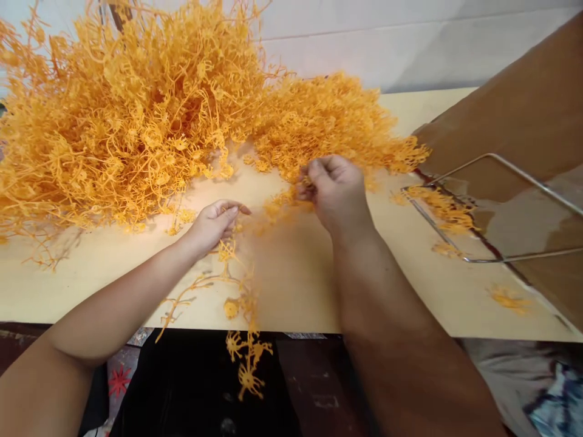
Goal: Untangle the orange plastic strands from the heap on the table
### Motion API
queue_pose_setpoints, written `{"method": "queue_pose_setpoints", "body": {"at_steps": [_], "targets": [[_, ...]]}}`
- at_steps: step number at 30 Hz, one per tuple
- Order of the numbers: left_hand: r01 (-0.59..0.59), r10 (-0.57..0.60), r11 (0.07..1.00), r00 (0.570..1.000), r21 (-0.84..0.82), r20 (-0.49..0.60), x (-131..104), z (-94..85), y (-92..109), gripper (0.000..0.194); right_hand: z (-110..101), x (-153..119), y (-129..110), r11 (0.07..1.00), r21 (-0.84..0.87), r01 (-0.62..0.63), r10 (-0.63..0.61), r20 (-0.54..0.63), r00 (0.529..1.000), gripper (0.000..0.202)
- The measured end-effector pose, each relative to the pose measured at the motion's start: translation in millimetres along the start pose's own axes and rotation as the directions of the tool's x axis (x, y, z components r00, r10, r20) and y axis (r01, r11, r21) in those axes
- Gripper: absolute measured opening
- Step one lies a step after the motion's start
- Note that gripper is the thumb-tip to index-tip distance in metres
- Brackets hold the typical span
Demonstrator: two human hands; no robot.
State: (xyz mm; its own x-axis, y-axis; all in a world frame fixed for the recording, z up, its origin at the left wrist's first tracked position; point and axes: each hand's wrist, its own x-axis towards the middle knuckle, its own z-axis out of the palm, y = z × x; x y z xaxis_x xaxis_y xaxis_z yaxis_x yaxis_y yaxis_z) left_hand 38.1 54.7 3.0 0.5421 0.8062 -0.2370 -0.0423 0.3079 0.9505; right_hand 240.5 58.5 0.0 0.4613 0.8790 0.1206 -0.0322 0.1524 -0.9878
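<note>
At the left end of the table (300,288) and along its back stands a big heap (136,121) of orange plastic sprigs, thickly tangled. A red star (119,381) shows below the table's near edge.

The left hand (214,226) is above the middle of the table, just in front of the big heap, thumb and fingers pinched on a sprig (231,308). That sprig hangs from the fingertips, lies partly across the table and drops past its near edge, its star-shaped heads dangling.

Between the hands, over the table's middle, runs a blurred orange strand (280,206); I cannot tell whether it belongs to the same sprig. Behind it, at the back of the table, lies a lower heap (319,121), its pieces packed closer together. The right hand (334,188) is in front of that heap, thumb and fingertips closed on the strand.

Towards the table's right end, a few pieces (449,209) lie by a wire frame (483,260), with one loose piece (507,298) nearer the front edge. A brown carton (523,103) leans up at that end.

As to progress, one sprig looks drawn apart for handling; most of the big heap seems yet to be gone through. Whether the lower heap is finished, I cannot tell.
</note>
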Motion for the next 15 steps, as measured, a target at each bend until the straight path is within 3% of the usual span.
{"method": "queue_pose_setpoints", "body": {"at_steps": [3, 5, 8, 12, 15], "targets": [[-0.027, 0.022, 0.994, 0.999, -0.104, -0.043, 3.8, -2.5, 2.3, 0.014, 8.9, -11.4, -1.4, 0.999, -0.034, -0.038, 0.046, 0.287, 0.957, 0.021], [-0.043, 0.034, 0.989, 0.997, -0.144, -0.062, 4.7, -4.1, 1.9, 0.014, 11.2, -15.4, -0.8, 0.994, -0.107, -0.025, 0.065, 0.387, 0.920, 0.032], [-0.046, 0.035, 0.986, 0.997, -0.163, -0.070, 4.3, -5.8, 0.2, 0.015, 10.8, -18.5, -0.2, 0.970, -0.240, 0.043, 0.083, 0.491, 0.867, 0.045], [-0.024, 0.019, 0.994, 0.998, -0.111, -0.054, 2.3, -3.9, 1.4, 0.012, 15.6, -23.4, -2.0, 0.940, -0.305, 0.154, 0.069, 0.612, 0.788, 0.042], [0.031, -0.029, 0.999, 0.997, 0.033, -0.070, 0.7, 2.5, 5.1, 0.012, 20.7, -26.4, -3.0, 0.942, -0.302, 0.149, 0.067, 0.603, 0.795, 0.035]]}}
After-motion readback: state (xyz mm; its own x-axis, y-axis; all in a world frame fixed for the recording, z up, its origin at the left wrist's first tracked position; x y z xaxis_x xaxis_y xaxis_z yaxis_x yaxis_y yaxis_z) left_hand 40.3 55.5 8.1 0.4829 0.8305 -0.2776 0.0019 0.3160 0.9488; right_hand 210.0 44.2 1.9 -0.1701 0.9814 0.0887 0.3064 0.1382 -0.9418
